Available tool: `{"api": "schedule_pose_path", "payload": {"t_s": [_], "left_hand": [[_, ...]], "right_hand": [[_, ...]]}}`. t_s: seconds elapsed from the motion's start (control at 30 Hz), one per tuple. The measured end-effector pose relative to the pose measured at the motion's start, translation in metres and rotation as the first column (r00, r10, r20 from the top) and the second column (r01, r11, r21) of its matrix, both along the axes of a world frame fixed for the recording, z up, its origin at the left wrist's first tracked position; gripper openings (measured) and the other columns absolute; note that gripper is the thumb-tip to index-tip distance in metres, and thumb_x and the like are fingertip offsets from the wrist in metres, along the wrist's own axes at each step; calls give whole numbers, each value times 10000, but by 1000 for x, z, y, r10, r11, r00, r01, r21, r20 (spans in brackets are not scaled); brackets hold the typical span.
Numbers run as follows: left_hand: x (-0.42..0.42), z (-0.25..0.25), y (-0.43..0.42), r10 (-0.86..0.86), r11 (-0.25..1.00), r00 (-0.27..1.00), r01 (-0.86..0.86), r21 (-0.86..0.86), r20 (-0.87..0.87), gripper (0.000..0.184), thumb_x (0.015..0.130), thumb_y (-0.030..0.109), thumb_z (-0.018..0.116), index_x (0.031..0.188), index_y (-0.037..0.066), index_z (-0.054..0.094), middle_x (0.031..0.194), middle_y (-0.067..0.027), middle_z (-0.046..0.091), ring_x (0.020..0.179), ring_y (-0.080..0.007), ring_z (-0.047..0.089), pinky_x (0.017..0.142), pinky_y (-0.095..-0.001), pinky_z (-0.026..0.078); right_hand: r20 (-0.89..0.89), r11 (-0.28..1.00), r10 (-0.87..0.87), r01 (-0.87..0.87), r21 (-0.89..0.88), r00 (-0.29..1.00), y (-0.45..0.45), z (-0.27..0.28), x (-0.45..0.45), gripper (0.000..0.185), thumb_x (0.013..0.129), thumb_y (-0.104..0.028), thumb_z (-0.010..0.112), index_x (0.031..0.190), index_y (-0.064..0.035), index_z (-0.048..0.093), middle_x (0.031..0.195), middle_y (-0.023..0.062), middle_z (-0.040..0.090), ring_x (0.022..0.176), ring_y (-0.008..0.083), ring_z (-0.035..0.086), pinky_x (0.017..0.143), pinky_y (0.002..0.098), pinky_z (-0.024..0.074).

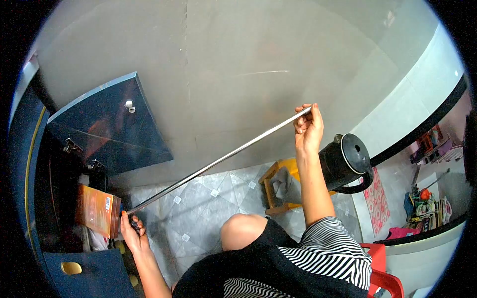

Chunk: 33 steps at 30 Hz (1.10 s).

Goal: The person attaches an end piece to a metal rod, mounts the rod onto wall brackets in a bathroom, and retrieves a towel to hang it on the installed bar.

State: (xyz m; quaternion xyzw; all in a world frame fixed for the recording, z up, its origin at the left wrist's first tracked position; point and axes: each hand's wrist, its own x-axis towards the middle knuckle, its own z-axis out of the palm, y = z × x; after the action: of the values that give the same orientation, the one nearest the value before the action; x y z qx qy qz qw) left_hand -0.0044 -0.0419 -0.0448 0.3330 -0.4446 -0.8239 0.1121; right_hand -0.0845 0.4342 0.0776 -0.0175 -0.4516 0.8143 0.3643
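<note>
A long, thin silvery metal rod (238,150) runs slantwise across the view, low on the left and high on the right. My left hand (133,234) is closed around its lower, darker end, close to an orange box (99,211) in the open cabinet. My right hand (309,130) pinches the upper tip between thumb and fingers, in front of the grey wall. Part of the rod's lower end is hidden by my left fingers.
A dark blue cabinet door (112,129) stands open at the left, above a blue drawer front (87,273). A black kettle (343,161) is beside my right forearm. Behind are a yellow stool (271,196) and a tiled floor (213,198); a red chair (387,283) is at lower right.
</note>
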Motion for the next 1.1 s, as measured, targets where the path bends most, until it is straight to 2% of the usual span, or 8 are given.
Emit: {"api": "schedule_pose_path", "payload": {"t_s": [0.2,0.4,0.57,0.63,0.73,0.77,0.87,1.1], "left_hand": [[0,-16,-12,-101,987,991,110,115,-86,152,876,287,591,890,152,523,676,12,504,498,-65,437,366,-171,278],[1,32,30,-18,995,928,53,84,-372,242,917,253,540,1089,84,551,721,-20,537,560,-74,491,410,-174,325],[21,58,43,-267,952,761,304,-38,-591,313,929,267,520,1143,39,518,707,-78,571,513,-110,506,401,-175,316],[33,70,50,-279,952,750,297,-71,-600,287,925,267,529,1087,30,530,696,-84,568,512,-118,511,417,-200,375],[39,75,56,-265,962,767,255,-101,-585,246,931,245,516,1019,16,533,660,-92,544,496,-135,479,417,-237,401],[40,75,57,-265,963,779,243,-115,-569,247,928,248,521,1007,14,539,659,-91,544,504,-136,487,413,-238,399],[39,75,56,-251,968,799,216,-129,-547,247,923,249,533,970,7,555,651,-85,543,517,-137,505,407,-242,401],[32,52,50,-116,993,936,112,-33,-331,213,922,239,533,904,29,561,614,-47,532,443,-107,463,395,-225,367]], "right_hand": [[42,992,123,-123,-22,991,8,-12,0,242,931,-235,481,936,-7,564,829,125,615,494,75,444,370,174,318],[210,990,41,-11,-142,977,43,-37,3,347,934,-256,454,1146,16,492,1116,134,547,645,111,494,405,191,366],[294,976,134,-74,-205,947,99,-86,-9,378,953,-330,416,1154,-22,506,1142,143,547,601,125,484,402,198,364],[462,950,17,129,-285,887,93,-89,-6,338,952,-320,419,1091,-33,530,1077,130,578,518,111,439,363,203,328],[483,974,196,-114,-193,853,153,-140,-15,284,946,-308,432,999,-54,547,880,74,599,460,93,391,325,207,293],[568,977,96,31,-211,817,70,-83,9,234,939,-287,440,898,-78,536,698,14,536,447,76,365,302,200,256],[573,980,76,43,-192,816,95,-115,-5,326,944,-311,436,833,-25,546,572,4,446,425,88,335,305,223,243],[550,990,95,-20,-140,830,98,-114,-4,189,917,-233,510,794,-90,492,640,-1,432,479,78,336,353,203,196]]}}
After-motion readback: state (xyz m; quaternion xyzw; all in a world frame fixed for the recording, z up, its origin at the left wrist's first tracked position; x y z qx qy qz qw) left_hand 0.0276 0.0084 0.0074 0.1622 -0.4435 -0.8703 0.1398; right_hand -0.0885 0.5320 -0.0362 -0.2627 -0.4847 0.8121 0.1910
